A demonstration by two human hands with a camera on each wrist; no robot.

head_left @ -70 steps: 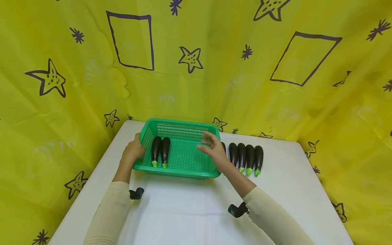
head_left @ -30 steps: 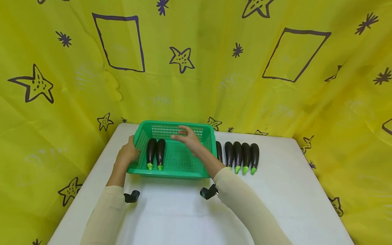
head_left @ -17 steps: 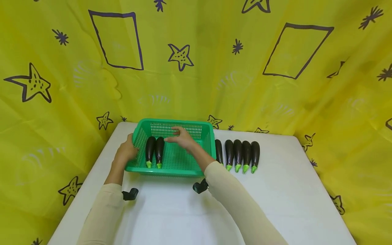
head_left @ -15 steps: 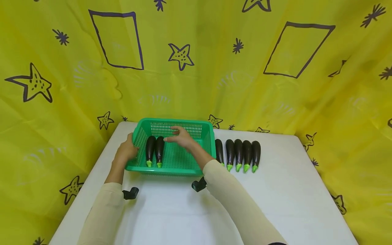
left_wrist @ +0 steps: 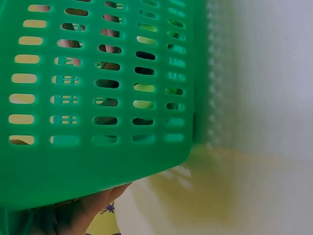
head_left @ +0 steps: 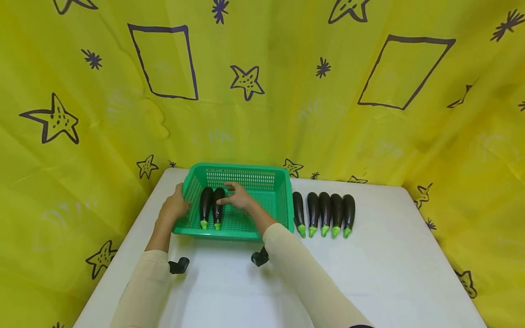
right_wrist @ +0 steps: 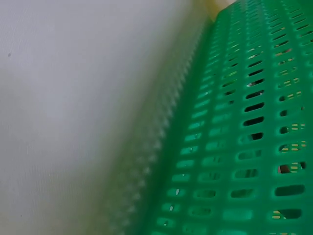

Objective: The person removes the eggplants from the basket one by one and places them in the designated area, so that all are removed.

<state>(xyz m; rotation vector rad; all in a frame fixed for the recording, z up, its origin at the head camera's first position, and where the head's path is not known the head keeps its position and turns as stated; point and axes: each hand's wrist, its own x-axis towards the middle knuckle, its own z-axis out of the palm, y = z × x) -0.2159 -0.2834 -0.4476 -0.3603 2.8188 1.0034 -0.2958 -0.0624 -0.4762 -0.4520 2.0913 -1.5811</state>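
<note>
A green slotted plastic basket (head_left: pixel 262 234) stands on the white table. Its left rim is in the grip of my left hand (head_left: pixel 174 207), with the thumb on the inner side. The left wrist view shows part of that hand (left_wrist: pixel 93 208) at the basket's edge. Two dark eggplants with green stems, a left one (head_left: pixel 206 207) and a right one (head_left: pixel 218 214), lie side by side in the basket's left part. Inside the basket, my right hand (head_left: pixel 242 199) has thumb and fingers spread, the thumb overlapping the right eggplant. The right wrist view is mostly basket wall (right_wrist: pixel 230 147).
Several more eggplants (head_left: pixel 325 214) lie in a row on the table (head_left: pixel 389 255), right of the basket, the nearest one (head_left: pixel 299 214) close to its wall. A yellow curtain (head_left: pixel 270 127) with drawn stars hangs behind the table and along both sides.
My right hand has moved left from the basket's right side, then lower onto the right eggplant. My left hand keeps its hold on the rim. The head view has shifted slightly.
</note>
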